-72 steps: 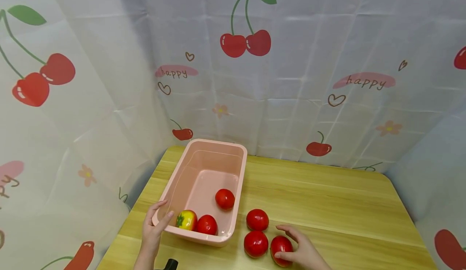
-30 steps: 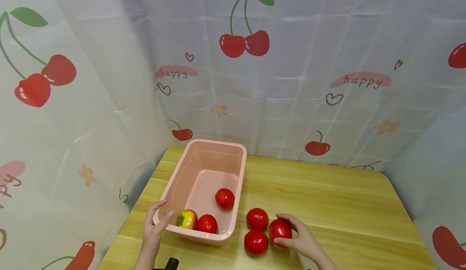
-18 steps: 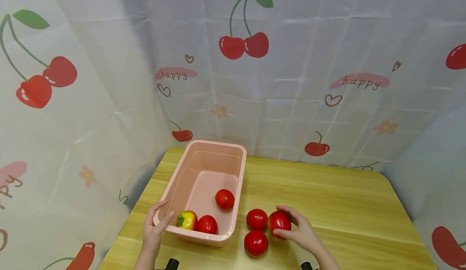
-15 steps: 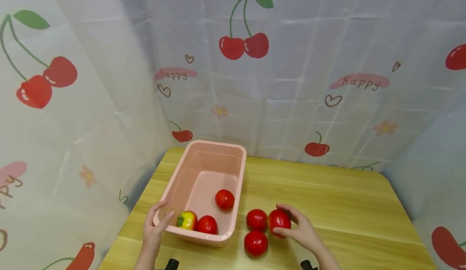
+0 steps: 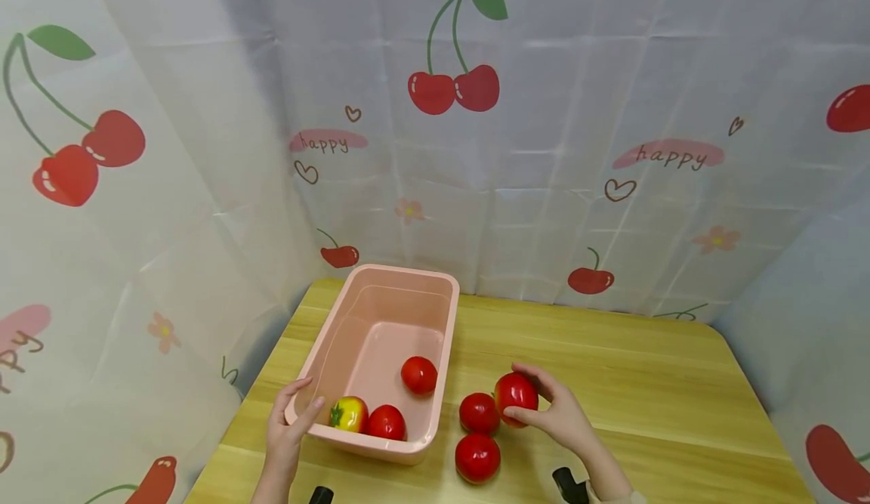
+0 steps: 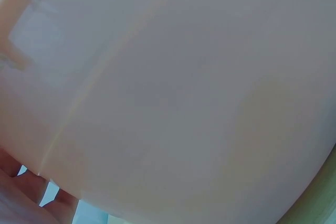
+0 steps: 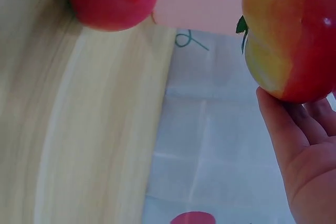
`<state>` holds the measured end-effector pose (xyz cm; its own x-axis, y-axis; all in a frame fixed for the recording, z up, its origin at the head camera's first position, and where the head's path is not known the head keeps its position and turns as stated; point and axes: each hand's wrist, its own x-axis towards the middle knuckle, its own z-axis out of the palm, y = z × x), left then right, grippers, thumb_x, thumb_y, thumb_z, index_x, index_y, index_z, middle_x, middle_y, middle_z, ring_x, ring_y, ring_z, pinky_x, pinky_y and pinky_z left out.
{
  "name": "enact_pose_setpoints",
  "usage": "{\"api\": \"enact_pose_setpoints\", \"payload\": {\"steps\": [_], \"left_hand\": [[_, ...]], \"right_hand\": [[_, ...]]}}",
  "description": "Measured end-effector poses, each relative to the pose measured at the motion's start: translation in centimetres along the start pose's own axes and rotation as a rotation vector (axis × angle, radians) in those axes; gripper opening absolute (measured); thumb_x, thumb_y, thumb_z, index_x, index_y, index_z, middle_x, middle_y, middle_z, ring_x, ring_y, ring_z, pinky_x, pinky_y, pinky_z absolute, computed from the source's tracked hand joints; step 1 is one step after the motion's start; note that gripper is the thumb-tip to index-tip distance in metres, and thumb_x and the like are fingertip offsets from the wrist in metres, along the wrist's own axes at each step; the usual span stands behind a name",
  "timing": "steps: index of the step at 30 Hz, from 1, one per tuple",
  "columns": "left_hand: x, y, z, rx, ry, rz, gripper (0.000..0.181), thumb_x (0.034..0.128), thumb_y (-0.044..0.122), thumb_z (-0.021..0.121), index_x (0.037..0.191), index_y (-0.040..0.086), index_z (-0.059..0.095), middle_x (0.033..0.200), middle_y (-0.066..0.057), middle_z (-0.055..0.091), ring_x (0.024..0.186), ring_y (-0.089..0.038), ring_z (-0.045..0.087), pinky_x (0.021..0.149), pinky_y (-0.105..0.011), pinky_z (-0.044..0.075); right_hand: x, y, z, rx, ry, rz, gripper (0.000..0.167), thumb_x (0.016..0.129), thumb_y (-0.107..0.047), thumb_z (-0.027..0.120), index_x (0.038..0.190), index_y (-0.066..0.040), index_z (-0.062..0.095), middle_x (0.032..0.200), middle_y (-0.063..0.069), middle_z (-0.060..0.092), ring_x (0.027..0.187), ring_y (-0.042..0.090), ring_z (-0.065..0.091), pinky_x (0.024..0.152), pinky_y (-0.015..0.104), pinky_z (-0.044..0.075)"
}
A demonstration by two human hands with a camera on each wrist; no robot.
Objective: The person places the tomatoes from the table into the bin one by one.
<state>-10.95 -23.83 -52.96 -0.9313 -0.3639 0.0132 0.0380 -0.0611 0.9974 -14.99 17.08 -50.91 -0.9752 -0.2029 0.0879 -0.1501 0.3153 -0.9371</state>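
In the head view my right hand holds a red tomato between thumb and fingers. The right wrist view shows the tomato's yellow side and green leaf tips, with my right hand against it. Two more red tomatoes, a farther one and a nearer one, sit just left of that hand. My left hand grips the near left corner of a pink bin. Inside are two red tomatoes and a yellow-red one. The bin's wall fills the left wrist view.
Everything stands on a wood-grain table. A cherry-printed curtain hangs behind it and along both sides. Black wrist-camera parts show at the bottom edge of the head view.
My right hand has taken hold of the rightmost tomato and moved it away from me, lately up and slightly left. My left hand has stayed on the bin.
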Motion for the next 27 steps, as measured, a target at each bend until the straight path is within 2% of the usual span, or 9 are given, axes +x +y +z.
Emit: {"api": "enact_pose_setpoints", "payload": {"steps": [9, 14, 22, 24, 27], "left_hand": [[0.0, 0.0, 0.0, -0.002, -0.010, 0.005, 0.044, 0.0868, 0.002, 0.064, 0.126, -0.004, 0.045, 0.130, 0.004, 0.040, 0.120, -0.012, 0.035, 0.092, -0.019, 0.033], [0.0, 0.0, 0.0, -0.010, -0.003, 0.009, 0.044, 0.0865, 0.001, 0.064, 0.125, -0.005, 0.045, 0.128, 0.004, 0.042, 0.120, -0.011, 0.034, 0.094, -0.022, 0.031], [0.2, -0.1, -0.1, -0.012, -0.003, 0.004, 0.044, 0.0860, 0.001, 0.065, 0.125, -0.005, 0.045, 0.128, 0.005, 0.043, 0.122, -0.011, 0.032, 0.099, -0.035, 0.026], [0.2, 0.0, -0.1, -0.007, -0.003, -0.002, 0.044, 0.0864, 0.002, 0.065, 0.126, -0.005, 0.045, 0.128, 0.005, 0.043, 0.122, -0.010, 0.033, 0.099, -0.034, 0.026], [0.1, 0.0, -0.1, -0.001, -0.003, -0.010, 0.044, 0.0870, 0.002, 0.064, 0.126, -0.004, 0.045, 0.128, 0.005, 0.043, 0.121, -0.011, 0.034, 0.097, -0.026, 0.031]], "right_hand": [[1.3, -1.8, 0.1, -0.019, -0.008, -0.024, 0.065, 0.071, -0.026, 0.083, 0.128, -0.015, 0.054, 0.130, 0.008, 0.053, 0.119, 0.027, 0.049, 0.098, 0.043, 0.040], [2.3, -3.1, 0.3, -0.030, -0.018, -0.052, 0.066, 0.072, -0.028, 0.082, 0.130, -0.016, 0.053, 0.131, 0.007, 0.053, 0.118, 0.029, 0.049, 0.095, 0.043, 0.043], [3.4, -5.0, 1.3, -0.014, -0.037, -0.085, 0.067, 0.071, -0.027, 0.083, 0.130, -0.016, 0.053, 0.131, 0.005, 0.053, 0.118, 0.028, 0.050, 0.095, 0.045, 0.043], [3.6, -5.4, 1.6, -0.008, -0.045, -0.090, 0.067, 0.072, -0.026, 0.083, 0.131, -0.014, 0.052, 0.131, 0.006, 0.054, 0.118, 0.028, 0.050, 0.095, 0.045, 0.044], [3.9, -5.9, 2.0, 0.002, -0.058, -0.097, 0.067, 0.072, -0.025, 0.082, 0.131, -0.014, 0.052, 0.130, 0.005, 0.054, 0.117, 0.027, 0.050, 0.095, 0.043, 0.044]]}}
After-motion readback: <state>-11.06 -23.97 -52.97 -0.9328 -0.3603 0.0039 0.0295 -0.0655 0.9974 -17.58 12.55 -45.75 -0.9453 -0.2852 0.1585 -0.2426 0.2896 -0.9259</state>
